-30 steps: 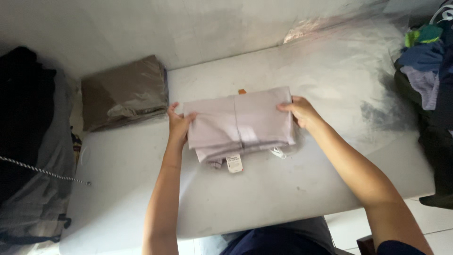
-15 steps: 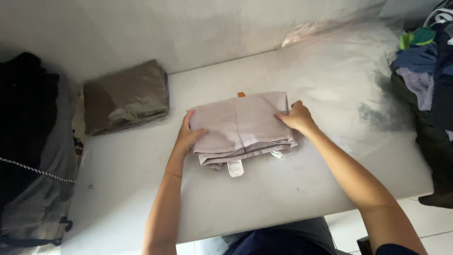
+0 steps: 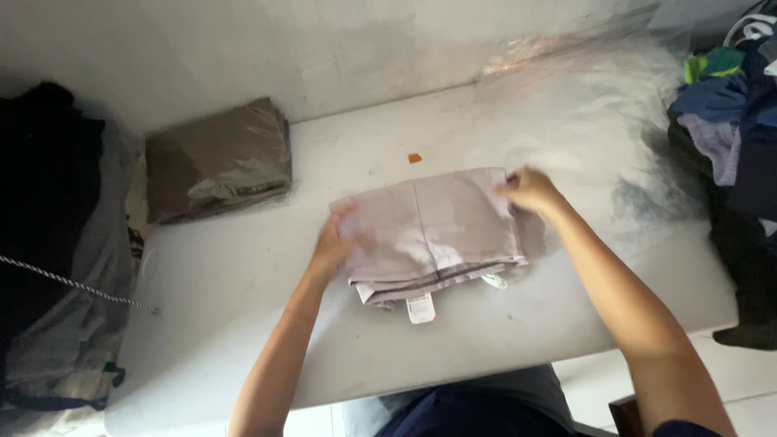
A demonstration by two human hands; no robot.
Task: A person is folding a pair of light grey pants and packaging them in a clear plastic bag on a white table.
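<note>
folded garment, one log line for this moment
left hand: on folded garment left edge | right hand: on its top right corner | table

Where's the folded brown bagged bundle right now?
The folded brown bagged bundle lies at the white table's far left corner by the wall, left of the folded beige garment.

White table point(image 3: 243, 267) fills mid-frame w/ glare at 1 o'clock, pale scuffed wall point(image 3: 324, 48) at 12, pale tiled floor point(image 3: 745, 380) at 4, dark clothes pile point(image 3: 736, 154) at 3.
</note>
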